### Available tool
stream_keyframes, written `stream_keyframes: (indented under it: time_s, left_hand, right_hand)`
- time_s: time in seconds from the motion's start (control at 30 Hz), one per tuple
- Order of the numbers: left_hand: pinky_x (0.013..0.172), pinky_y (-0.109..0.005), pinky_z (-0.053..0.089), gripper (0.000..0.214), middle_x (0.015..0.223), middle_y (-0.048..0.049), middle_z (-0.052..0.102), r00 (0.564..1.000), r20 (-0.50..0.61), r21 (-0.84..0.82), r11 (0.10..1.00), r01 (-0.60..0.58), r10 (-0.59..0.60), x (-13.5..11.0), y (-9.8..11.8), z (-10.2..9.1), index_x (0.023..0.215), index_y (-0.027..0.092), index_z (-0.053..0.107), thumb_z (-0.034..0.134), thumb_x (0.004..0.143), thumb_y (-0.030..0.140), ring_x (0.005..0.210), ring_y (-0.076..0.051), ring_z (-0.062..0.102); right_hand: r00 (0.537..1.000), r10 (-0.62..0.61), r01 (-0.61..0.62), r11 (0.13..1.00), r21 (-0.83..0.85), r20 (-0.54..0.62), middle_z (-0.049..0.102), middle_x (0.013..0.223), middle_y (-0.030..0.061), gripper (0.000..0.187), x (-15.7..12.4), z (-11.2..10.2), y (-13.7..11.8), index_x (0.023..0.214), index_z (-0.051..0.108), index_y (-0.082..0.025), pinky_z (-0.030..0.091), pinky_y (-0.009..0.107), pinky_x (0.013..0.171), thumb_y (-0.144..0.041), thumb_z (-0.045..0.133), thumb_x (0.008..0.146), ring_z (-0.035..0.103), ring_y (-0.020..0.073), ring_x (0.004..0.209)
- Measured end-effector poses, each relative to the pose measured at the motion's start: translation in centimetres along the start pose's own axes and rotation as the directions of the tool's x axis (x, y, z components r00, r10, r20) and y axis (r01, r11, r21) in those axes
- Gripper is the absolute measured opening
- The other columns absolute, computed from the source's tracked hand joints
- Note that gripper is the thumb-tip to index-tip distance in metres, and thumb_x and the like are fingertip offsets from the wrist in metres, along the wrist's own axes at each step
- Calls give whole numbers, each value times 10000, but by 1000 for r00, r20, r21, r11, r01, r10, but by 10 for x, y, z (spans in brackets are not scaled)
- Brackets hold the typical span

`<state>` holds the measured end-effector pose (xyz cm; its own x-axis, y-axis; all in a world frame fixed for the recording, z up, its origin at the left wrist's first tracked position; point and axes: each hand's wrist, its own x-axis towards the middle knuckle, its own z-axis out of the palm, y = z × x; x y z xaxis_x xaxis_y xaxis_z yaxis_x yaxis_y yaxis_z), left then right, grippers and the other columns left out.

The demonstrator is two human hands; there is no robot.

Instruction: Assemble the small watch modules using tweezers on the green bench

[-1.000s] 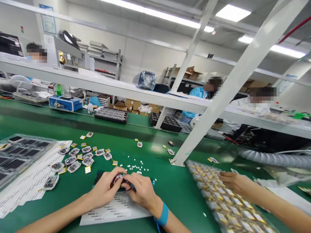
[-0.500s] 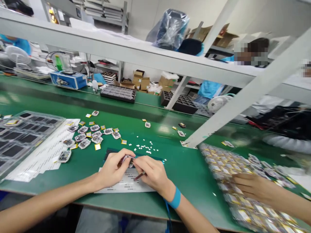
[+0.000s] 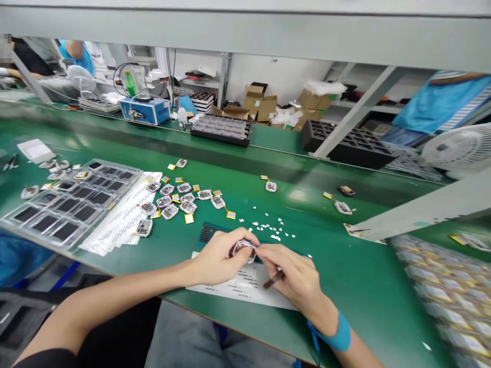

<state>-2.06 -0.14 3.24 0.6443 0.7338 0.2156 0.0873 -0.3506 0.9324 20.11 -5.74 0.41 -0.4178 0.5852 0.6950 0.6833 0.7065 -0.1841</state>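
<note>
My left hand (image 3: 217,258) is closed around a small silvery-framed part (image 3: 242,247) held just above the green table (image 3: 345,266). My right hand (image 3: 295,278) pinches the same part with its fingertips and also holds a thin brown stick (image 3: 273,279) under the palm. A blue band (image 3: 337,335) is on my right wrist. Both hands hover over a white label sheet (image 3: 245,286) near the table's front edge. A dark ribbed pad (image 3: 207,232) lies just behind the hands.
Several similar small parts and yellow squares (image 3: 180,200) lie scattered left of centre, with white bits (image 3: 270,227) behind my hands. A clear compartment tray (image 3: 72,202) sits at left, a tray of parts (image 3: 452,286) at right. Black trays (image 3: 222,128), a blue box (image 3: 144,110), a fan (image 3: 458,148) stand behind.
The view has tilted down and shifted left; my hands stay together on the small part. The other person's hand at the right tray is no longer in view.
</note>
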Motion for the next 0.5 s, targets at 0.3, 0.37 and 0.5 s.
stream_keyframes:
  time_s: [0.3,0.37,0.5]
  left_hand:
    - [579,-213,424,197,805,-25,725,991,0,-235,964,128,-131,5,-7,5,1081,157,679,603,980,307,602,-101,570]
    - [603,-215,457,176,797,-25,723,986,1,-341,927,156,-166,6,-9,7,1082,165,660,613,982,302,640,-116,632]
    - [582,-204,457,113,736,7,685,979,-13,-463,869,172,-201,12,-14,4,1016,171,630,630,972,275,614,-107,656]
  right_hand:
    - [985,74,-85,994,-66,-157,770,892,-7,137,28,-8,-10,1052,701,-242,580,225,619,-119,680,994,726,121,723]
    - [984,101,-112,991,-67,-146,769,825,-18,174,40,-16,-14,1052,707,-275,536,218,559,-116,659,998,722,121,667]
    - [967,253,-253,967,-12,-11,682,689,-70,194,82,-33,-43,1219,674,-259,457,188,455,-207,545,1084,626,87,524]
